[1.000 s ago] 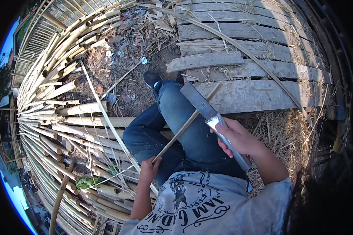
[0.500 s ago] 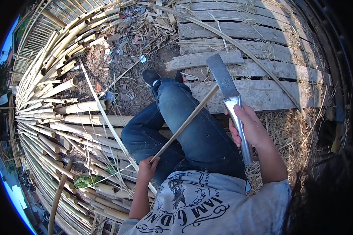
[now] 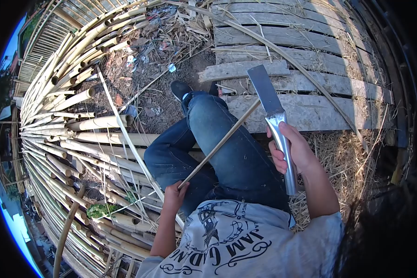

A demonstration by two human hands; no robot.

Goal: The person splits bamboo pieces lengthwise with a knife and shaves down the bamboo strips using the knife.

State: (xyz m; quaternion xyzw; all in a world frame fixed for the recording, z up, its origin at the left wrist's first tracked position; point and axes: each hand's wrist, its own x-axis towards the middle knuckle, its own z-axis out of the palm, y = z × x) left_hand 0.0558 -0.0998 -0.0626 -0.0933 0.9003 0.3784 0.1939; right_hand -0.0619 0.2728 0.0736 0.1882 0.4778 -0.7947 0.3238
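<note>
A thin bamboo strip [image 3: 220, 144] runs slantwise across my jeans, its lower end pinched in my left hand [image 3: 175, 194]. Its far end reaches up beside the blade of a broad machete [image 3: 265, 90]. My right hand [image 3: 289, 150] is wrapped round the machete's shiny metal handle, with the blade pointing up and away over the wooden planks. Whether strip and blade touch is hard to tell.
Many bamboo poles [image 3: 97, 123] lie stacked on the left. Wooden planks [image 3: 306, 111] form a platform at the upper right, with a long strip [image 3: 289, 58] across it. Straw [image 3: 333, 157] covers the ground at right. Shavings and litter [image 3: 148, 88] lie ahead.
My right hand has swung the machete up and to the right, off its place across the strip. The strip's far end has dropped slightly; my left hand still grips it.
</note>
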